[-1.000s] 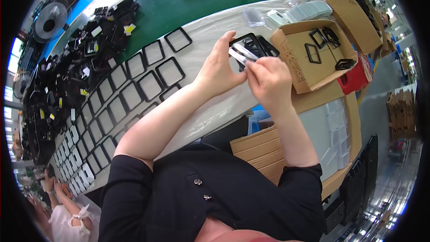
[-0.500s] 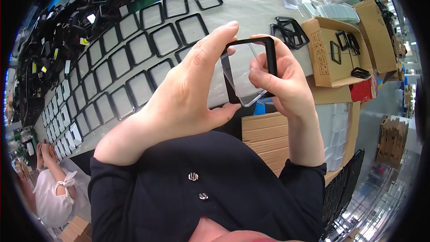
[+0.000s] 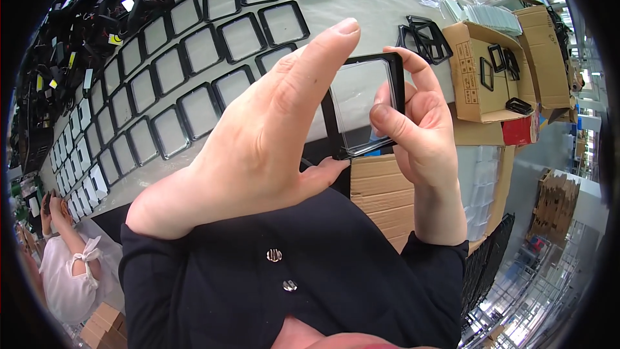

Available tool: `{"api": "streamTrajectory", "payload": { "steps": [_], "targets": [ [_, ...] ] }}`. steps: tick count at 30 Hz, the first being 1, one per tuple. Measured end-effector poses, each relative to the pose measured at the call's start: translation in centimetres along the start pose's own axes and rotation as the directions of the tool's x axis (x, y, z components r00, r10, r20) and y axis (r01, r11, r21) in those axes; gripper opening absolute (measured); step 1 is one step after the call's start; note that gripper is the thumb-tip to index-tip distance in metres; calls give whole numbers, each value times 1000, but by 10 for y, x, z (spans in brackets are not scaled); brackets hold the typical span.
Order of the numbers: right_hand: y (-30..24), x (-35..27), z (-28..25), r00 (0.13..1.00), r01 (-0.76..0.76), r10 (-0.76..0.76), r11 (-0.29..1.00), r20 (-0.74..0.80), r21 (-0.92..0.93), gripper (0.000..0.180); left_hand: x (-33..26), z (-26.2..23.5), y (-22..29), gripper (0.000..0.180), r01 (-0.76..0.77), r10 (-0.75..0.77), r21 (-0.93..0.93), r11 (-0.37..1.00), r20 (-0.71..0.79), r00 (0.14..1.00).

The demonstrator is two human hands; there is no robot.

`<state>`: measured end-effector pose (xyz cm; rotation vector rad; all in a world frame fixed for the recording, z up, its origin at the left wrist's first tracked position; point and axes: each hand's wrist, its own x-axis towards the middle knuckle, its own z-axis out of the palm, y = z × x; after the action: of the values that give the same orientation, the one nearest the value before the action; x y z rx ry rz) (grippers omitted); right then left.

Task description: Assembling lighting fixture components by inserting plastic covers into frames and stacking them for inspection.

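A black rectangular frame with rounded corners is held up between my two hands, above the table. A clear panel sits within its outline, nearly in line with the frame. My left hand grips the frame's left side, its thumb stretched up by the top corner and a finger at the bottom corner. With fingers curled round the right side, my right hand holds the frame, and its thumb lies over the panel's right part. My left palm hides part of the frame's left edge.
Rows of similar framed panels lie on the pale table. Several loose black frames are piled before an open cardboard box holding more. Clear panels fill a carton at lower right. Another person works at far left.
The clear panel was tilted across the frame's opening and now lies nearly flush with it. My right thumb has shifted slightly right. The whole view has moved a little.
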<state>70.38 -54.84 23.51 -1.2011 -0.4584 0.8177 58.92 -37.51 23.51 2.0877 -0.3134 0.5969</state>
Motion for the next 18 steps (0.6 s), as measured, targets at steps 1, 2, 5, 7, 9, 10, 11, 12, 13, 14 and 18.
{"api": "streamTrajectory", "payload": {
  "steps": [1,2,5,7,9,10,11,12,13,14,18],
  "targets": [
    [1,0,1,1000,-2,2,1000,-7,18,61,-1,0,0,116,-6,6,15,1000,2,1000],
    [1,0,1,1000,-2,3,999,-13,36,61,-1,1,0,116,-4,4,16,1000,2,1000],
    [4,-3,-1,1000,-3,4,998,-13,59,61,-1,2,1,116,-5,5,10,1000,4,1000],
    [6,-3,-3,1000,1,0,998,-17,55,61,-1,2,3,115,-7,6,28,1000,22,1000],
    [7,-4,-4,1000,4,-3,999,-23,51,61,-1,4,3,115,0,0,29,1000,23,1000],
    [8,-5,-3,999,10,-8,999,-44,44,60,-1,5,3,115,7,-7,32,999,21,1000],
    [8,-5,-2,998,14,-12,999,-64,37,60,-1,6,3,115,7,-7,30,1000,24,1000],
    [8,-7,-3,998,14,-11,999,-67,38,60,-1,7,3,115,15,-16,45,999,23,1000],
    [8,-8,-4,997,16,-14,999,-75,34,59,-1,8,3,115,23,-25,60,998,23,999],
    [8,-9,-4,996,19,-17,999,-84,31,58,-1,10,2,115,23,-25,57,998,26,999],
    [14,-12,-9,994,1,4,999,-110,41,57,-3,17,-3,114,18,-19,69,997,13,1000]
  ]
}}
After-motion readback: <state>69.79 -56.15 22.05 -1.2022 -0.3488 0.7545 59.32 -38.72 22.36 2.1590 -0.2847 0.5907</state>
